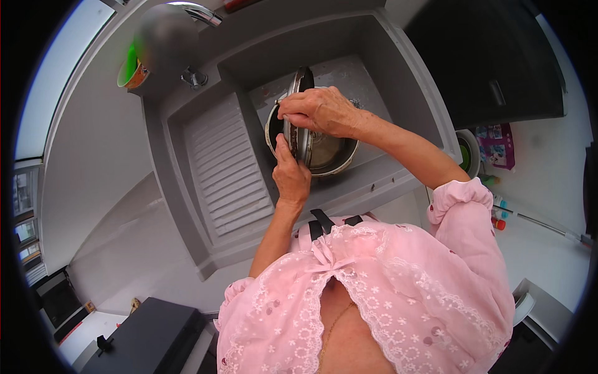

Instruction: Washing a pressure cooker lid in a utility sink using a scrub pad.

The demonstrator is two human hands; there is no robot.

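Note:
A round metal lid (304, 147) with a dark, worn rim stands tilted nearly on edge over a metal pot (348, 159). My left hand (292, 176) grips the lid's near end, thumb and fingers on its rim. Across the lid's upper part lies my right hand (324, 111), its fingers curled over the edge; whether a cloth or pad is under them is hidden. The pot sits in the basin of a grey sink (397, 89), with some liquid inside. Beside the right wrist shows a bit of shiny mesh, perhaps a steel-wool scrubber (356, 103).
A ribbed drainboard (229, 173) adjoins the basin at left. Behind are a chrome faucet (205, 13), a drain knob (194, 77) and an orange patterned cup (134, 77). Dark crumbs (373, 187) lie on the sink's front rim. A black panel (486, 61) and a purple packet (499, 145) are at right.

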